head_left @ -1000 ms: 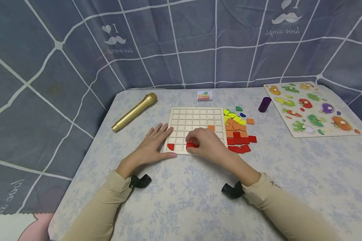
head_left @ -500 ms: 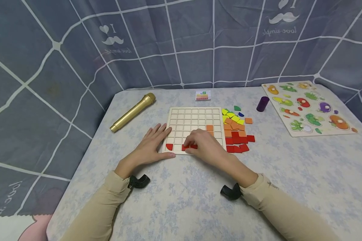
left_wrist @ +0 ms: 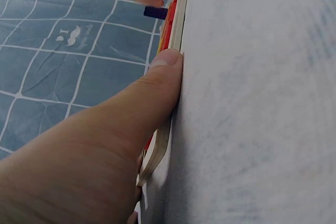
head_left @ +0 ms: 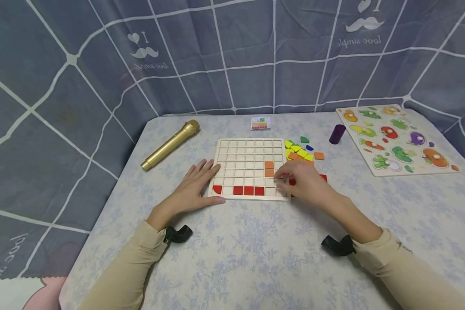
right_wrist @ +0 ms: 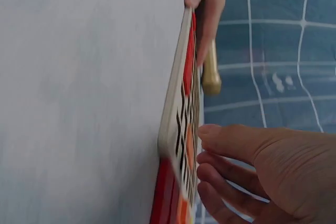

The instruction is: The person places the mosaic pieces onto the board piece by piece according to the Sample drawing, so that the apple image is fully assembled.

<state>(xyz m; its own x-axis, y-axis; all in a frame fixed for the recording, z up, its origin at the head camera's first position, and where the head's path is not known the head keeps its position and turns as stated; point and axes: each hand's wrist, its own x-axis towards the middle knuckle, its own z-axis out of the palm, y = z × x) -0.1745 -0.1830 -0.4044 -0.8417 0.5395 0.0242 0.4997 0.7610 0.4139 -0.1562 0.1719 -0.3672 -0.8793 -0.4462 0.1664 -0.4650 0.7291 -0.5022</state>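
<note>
A wooden grid board lies flat on the table in the head view. In its front row sit a red quarter-round tile at the left corner and three red square tiles side by side. Two orange square tiles lie in cells further right. My left hand rests at the board's left side with fingers spread, its thumb touching the front edge. Over the board's right edge hovers my right hand, fingers loosely bent and apart from the thumb, with nothing seen between them in the right wrist view.
Right of the board lie loose yellow tiles, orange ones and red ones, partly hidden by the hand. A small picture card, gold microphone, purple cylinder and vegetable puzzle board stand around.
My right hand has left the red square tiles in the front row and moved right, over the board's right edge. Three red squares now show uncovered there. The left hand stays put.
</note>
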